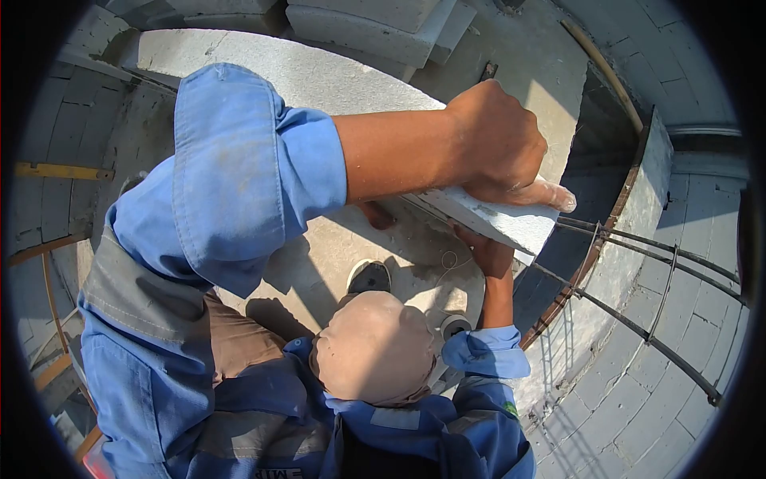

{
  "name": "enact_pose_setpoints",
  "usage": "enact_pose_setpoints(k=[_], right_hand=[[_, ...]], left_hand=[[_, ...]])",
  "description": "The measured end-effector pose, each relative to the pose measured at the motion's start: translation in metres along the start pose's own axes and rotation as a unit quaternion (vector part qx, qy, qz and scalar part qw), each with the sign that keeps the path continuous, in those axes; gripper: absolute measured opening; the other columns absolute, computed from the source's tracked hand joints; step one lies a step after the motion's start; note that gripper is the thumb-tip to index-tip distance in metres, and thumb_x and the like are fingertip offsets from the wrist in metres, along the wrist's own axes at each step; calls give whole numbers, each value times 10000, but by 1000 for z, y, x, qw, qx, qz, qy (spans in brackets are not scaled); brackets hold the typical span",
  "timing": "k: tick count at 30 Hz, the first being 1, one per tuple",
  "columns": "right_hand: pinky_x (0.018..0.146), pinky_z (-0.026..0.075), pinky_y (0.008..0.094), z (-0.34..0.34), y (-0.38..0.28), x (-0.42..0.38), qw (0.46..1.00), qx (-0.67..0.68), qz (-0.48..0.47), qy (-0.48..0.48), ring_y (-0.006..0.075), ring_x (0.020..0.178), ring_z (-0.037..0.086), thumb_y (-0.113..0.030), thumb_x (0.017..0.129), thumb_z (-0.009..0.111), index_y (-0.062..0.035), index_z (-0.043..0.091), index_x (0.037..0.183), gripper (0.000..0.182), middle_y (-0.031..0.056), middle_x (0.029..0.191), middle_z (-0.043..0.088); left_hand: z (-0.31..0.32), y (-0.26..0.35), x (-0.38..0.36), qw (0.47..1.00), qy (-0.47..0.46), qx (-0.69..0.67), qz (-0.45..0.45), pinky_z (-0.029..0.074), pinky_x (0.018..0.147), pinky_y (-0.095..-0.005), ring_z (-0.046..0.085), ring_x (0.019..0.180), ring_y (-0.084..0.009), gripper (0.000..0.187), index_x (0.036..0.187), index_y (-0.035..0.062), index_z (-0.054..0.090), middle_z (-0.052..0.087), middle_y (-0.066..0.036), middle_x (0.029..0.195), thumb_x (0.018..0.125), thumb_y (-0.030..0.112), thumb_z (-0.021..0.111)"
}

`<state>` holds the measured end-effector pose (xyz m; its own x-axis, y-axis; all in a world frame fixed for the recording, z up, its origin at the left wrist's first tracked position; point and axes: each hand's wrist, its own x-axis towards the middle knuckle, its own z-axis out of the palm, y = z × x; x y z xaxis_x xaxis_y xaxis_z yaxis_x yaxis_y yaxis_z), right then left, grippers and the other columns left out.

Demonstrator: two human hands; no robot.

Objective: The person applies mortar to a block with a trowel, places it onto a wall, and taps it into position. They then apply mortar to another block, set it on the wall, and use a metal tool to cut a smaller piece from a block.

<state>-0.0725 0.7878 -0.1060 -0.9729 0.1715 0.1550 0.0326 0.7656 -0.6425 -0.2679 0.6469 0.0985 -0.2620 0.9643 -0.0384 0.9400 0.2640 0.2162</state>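
Observation:
A long white block (pixel 319 76), pale and rough like aerated concrete, stretches from the upper left to the middle right. My left arm reaches across it, and my left hand (pixel 501 148) is closed over its near right end, thumb pointing right. Below that same end, my right hand (pixel 485 254) grips the block's lower edge; its fingers are partly hidden by the block. A small skin-coloured patch (pixel 375 214) shows under the block, too covered to make out. My blue sleeves (pixel 231 160) frame a beige rounded cloth shape, with shoes (pixel 369 277) beyond it on the floor.
More pale blocks (pixel 359 32) lie at the top. Steel rebar rods (pixel 638 331) jut across the right side, past a concrete ledge (pixel 594 311) and a dark gap. Grey block walls (pixel 694 231) surround the spot; a yellow bar (pixel 64 172) is at left.

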Motion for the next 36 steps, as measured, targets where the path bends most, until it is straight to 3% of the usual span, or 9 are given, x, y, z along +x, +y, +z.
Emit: enact_pose_setpoints(k=[2,4,8,11,13,20,23,24,36], right_hand=[[838,548,433,-2,-3,1,1000,-1,-8,-12,347,941,713,-337,788,891,6,716,1122,510,179,1037,747],[837,548,435,-2,-1,1,1000,2,-3,-12,352,936,712,-335,783,893,6,716,1122,513,182,1042,745],[899,541,428,-2,-3,1,999,32,37,-19,320,1007,700,-301,776,896,-44,722,1165,498,138,1083,743],[891,545,424,-4,-11,8,999,27,20,-4,326,1008,702,-302,772,896,-50,722,1168,500,139,1094,741],[909,532,432,-4,-13,9,998,37,49,-17,330,1028,693,-299,762,898,-58,723,1168,503,135,1103,741],[975,453,470,2,-6,8,999,-26,17,20,317,1095,651,-308,708,903,-131,751,1133,485,70,1097,749],[956,464,473,2,-9,6,1000,-9,11,13,317,1067,662,-302,707,902,-143,762,1103,449,55,1094,751],[948,467,474,1,-9,5,1000,2,15,17,320,1055,666,-294,704,904,-147,766,1088,433,51,1094,752],[936,497,439,4,-4,3,999,5,46,5,301,1062,690,-311,693,918,-144,759,1131,495,48,1116,755]], left_hand=[[3,-2,-1,1000,-7,3,-2,583,691,-428,756,781,-291,911,775,63,801,754,-164,793,973,795,297],[12,-6,-1,993,105,-24,44,507,462,-389,649,475,-278,796,689,0,723,592,-145,487,974,704,483],[13,-7,0,993,111,-11,44,497,445,-386,647,467,-287,806,714,-13,736,586,-140,477,970,709,487],[1,-5,0,996,75,7,39,542,530,-404,682,532,-312,800,818,-24,761,642,-165,559,967,713,487],[-4,1,-1,989,122,31,72,576,691,-434,733,705,-346,773,962,-9,770,712,-203,729,960,714,497],[-15,33,26,943,292,-111,112,493,838,-470,686,966,-323,629,1256,53,677,724,-170,970,995,586,470],[22,19,27,949,289,-23,122,454,926,-478,650,1062,-310,635,1322,63,625,707,-164,1068,978,575,478],[16,20,25,979,181,-26,87,445,943,-486,645,1083,-312,623,1345,82,609,694,-161,1107,966,562,490],[-3,41,32,971,220,-26,91,474,927,-475,678,1072,-322,624,1267,62,664,704,-188,1092,982,590,492]])
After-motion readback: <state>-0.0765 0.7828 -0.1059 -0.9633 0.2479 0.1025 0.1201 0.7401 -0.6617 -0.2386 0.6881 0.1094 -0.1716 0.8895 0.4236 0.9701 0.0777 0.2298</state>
